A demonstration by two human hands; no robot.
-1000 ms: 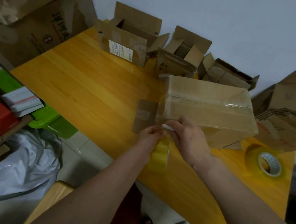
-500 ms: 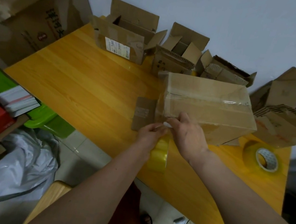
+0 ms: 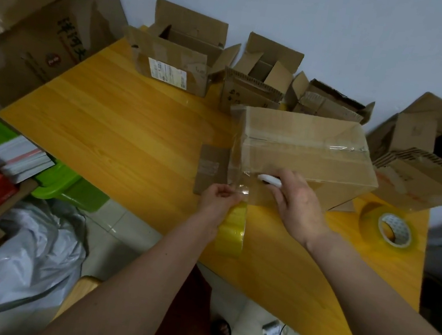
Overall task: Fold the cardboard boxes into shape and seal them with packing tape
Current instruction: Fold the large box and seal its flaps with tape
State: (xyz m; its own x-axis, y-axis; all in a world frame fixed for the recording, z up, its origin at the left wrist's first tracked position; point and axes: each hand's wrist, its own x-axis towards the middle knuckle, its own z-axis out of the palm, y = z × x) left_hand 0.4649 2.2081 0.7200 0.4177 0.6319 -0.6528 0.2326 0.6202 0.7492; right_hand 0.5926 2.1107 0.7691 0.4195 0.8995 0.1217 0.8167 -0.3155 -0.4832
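Note:
A closed cardboard box (image 3: 303,148) lies on the yellow wooden table (image 3: 111,128), with clear tape along its top seam and down its left end. My left hand (image 3: 216,202) holds a yellowish tape roll (image 3: 232,230) just below the box's near left corner, and a stretch of clear tape (image 3: 241,183) runs from the roll up to the box. My right hand (image 3: 296,204) grips a small white cutter (image 3: 269,179) at the box's near face, close to that tape.
Three open cardboard boxes (image 3: 179,55) (image 3: 259,78) (image 3: 326,104) stand along the wall behind. Another open box (image 3: 427,158) sits at the right, a second tape roll (image 3: 388,231) near it. Large cartons (image 3: 34,24) stand at the left; a green bin (image 3: 67,190), red box and grey plastic lie below.
My hands have moved slightly apart. The left hand has drawn the roll down and left, stretching the tape, while the right hand with the white cutter stays at the box's near face.

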